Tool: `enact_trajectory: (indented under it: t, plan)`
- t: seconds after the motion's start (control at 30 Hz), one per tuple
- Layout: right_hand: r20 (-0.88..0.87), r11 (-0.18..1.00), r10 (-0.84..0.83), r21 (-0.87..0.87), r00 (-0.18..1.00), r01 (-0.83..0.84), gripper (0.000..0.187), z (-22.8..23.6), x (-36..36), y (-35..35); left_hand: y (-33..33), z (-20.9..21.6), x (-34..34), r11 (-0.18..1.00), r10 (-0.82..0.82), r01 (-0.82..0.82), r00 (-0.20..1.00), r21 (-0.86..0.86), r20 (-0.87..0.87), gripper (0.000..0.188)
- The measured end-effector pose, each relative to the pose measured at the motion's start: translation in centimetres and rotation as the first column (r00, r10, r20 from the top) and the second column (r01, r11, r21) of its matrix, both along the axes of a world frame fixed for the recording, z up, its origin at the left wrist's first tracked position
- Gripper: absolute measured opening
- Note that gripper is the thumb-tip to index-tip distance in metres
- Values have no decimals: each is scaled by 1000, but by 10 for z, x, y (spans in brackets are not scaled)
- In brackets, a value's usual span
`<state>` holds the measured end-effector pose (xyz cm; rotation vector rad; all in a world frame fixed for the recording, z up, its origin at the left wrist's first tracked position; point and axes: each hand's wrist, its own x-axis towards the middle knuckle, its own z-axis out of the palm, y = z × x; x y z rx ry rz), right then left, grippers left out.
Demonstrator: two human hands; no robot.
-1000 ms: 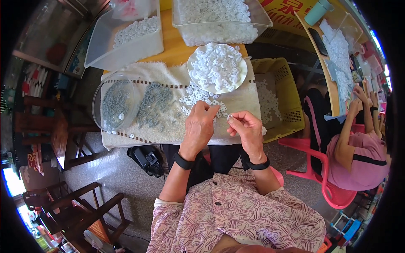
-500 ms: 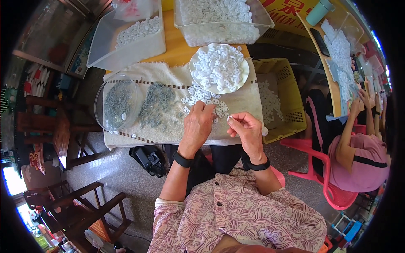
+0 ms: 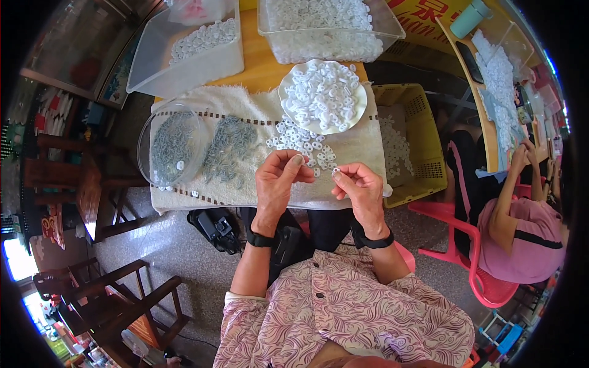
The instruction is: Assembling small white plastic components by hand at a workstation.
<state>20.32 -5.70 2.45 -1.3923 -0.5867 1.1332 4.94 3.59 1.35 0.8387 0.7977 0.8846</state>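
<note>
Seen from above, what the left hand (image 3: 277,184) pinches is hidden by its curled fingers. The right hand (image 3: 359,187) nips a tiny white plastic piece (image 3: 335,174) at its fingertips, just above a pale towel (image 3: 245,147) strewn with small white rings (image 3: 304,144) and grey metal bits (image 3: 230,150).

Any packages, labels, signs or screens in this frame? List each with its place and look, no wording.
Yellow sign: top edge, right of the clear tubs; slanted yellow panel with large red characters.
Dark flat device: on the neighbouring table, top right; slim black rectangle, possibly a phone, screen dark.
Printed sheets: far left by the wooden chairs; red and white, too small to tell.
</note>
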Motion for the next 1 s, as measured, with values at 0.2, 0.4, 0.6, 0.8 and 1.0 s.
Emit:
enact_trajectory:
  t: [0.2,0.4,0.6,0.8,1.0]
  plan:
    - [-73,1000,23,6,997,-23,16,1,-9,-1,-17,-1,-14,993,29,-13,991,-120,133,15]
    - [-76,997,66,56,995,-62,16,2,-25,0,-29,-5,-24,977,50,-13,984,-212,171,15]
    - [-46,990,98,108,994,-93,16,7,-31,-1,-35,-3,-28,975,65,-31,986,-218,154,16]
    - [-55,989,125,91,991,-119,14,7,-38,0,-44,-8,-31,983,26,-18,999,-181,45,19]
    - [-43,988,140,79,989,-136,15,7,-40,1,-46,-6,-36,983,-31,38,999,-178,44,26]
